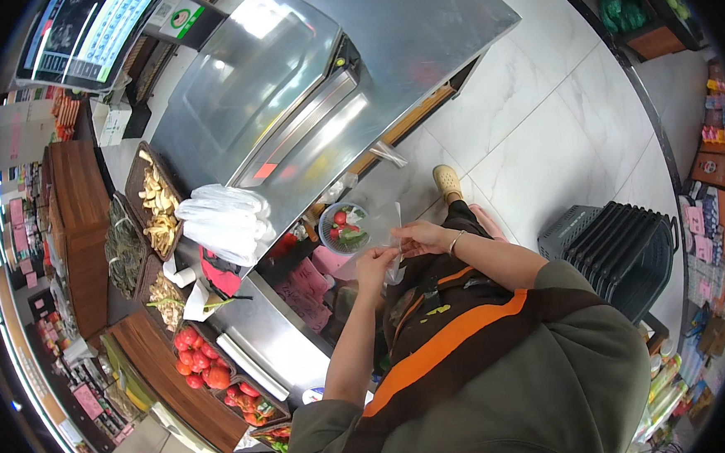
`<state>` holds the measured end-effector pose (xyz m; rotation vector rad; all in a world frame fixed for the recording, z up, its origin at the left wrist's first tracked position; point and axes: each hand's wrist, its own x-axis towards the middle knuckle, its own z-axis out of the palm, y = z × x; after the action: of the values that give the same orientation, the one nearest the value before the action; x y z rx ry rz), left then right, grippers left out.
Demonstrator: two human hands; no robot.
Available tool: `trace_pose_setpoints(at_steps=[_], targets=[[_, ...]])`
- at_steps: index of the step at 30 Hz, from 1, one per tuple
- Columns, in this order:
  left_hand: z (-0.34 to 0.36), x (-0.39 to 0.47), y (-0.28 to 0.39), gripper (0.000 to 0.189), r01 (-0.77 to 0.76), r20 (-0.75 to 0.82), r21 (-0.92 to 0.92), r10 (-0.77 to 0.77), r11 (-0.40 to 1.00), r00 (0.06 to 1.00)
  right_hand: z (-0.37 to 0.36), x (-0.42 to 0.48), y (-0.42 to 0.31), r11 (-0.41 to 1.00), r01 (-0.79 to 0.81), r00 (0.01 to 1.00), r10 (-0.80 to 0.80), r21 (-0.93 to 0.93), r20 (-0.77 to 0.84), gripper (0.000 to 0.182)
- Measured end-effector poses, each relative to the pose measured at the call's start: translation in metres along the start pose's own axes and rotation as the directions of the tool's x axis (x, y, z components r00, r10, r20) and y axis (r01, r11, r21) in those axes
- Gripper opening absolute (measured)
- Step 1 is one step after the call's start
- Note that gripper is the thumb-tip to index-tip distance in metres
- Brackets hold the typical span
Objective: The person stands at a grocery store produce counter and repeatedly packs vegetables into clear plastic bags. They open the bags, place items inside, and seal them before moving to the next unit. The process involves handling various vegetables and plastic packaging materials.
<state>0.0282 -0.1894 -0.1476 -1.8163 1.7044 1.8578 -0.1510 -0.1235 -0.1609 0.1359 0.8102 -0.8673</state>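
Note:
Both my hands pinch a thin clear plastic bag (396, 273) in front of my dark apron. My left hand (375, 267) grips one side of its edge, while my right hand (422, 238), with a bracelet at the wrist, holds the other side. The film is so transparent that its full outline is hard to make out. Just beyond my hands stands a small round plastic basket (323, 232) with red and green produce in it. Pink sheets bearing handwriting (307, 295) lie on the shelf below the counter.
A stainless steel counter (413, 30) carries a bundle of white plastic bags (225, 222). Crates of ginger (156, 195) and tomatoes (199, 358) line its left side. Stacked black shopping baskets (613, 248) stand at my right. A lit screen (86, 41) is at upper left.

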Motion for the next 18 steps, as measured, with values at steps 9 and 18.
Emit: trace_pose_setpoints(at_steps=[9,18], targets=[[-0.013,-0.046,0.051,0.026,-0.329,-0.153,0.005,0.326,0.944,0.933,0.032,-0.006,-0.014,0.957,0.085,0.99,-0.112,-0.276,-0.084,0.031],[-0.03,-0.069,0.06,0.016,-0.275,-0.373,-0.176,0.195,0.945,0.907,0.088,-0.036,-0.041,0.592,0.232,0.944,-0.329,-0.772,0.031,0.046]])
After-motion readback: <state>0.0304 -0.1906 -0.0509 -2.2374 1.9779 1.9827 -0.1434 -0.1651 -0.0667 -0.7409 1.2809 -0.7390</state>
